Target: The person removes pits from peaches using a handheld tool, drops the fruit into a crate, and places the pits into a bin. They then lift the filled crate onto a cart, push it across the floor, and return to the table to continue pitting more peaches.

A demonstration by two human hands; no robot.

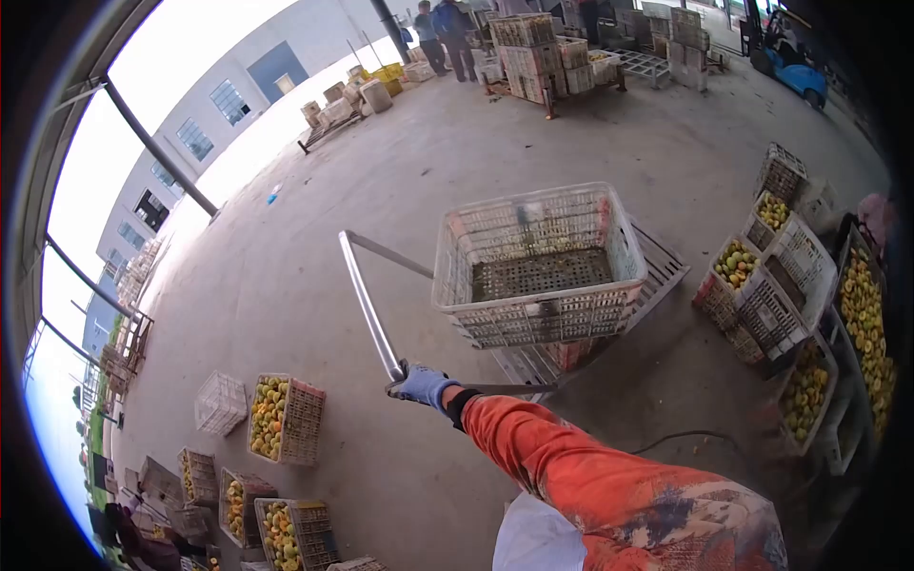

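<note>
My right hand [419,383], in a blue-grey glove, is closed around the near corner of a bare metal handle [367,303] of a low cart. The orange sleeve of that arm reaches in from the lower right. Beside the handle, a large whitish plastic crate [538,309] rests on the slatted cart [659,271]. Its perforated bottom shows dirt and small bits, with no fruit in it. Part of another crate [568,354] with reddish marks shows beneath it. My left hand is out of view.
Crates of yellow-green fruit [269,419] stand at the lower left, others [735,264] at the right beside a long heap of fruit [864,333]. Stacked crates [528,62] and two people [452,33] are at the back. A blue forklift [795,71] is at upper right.
</note>
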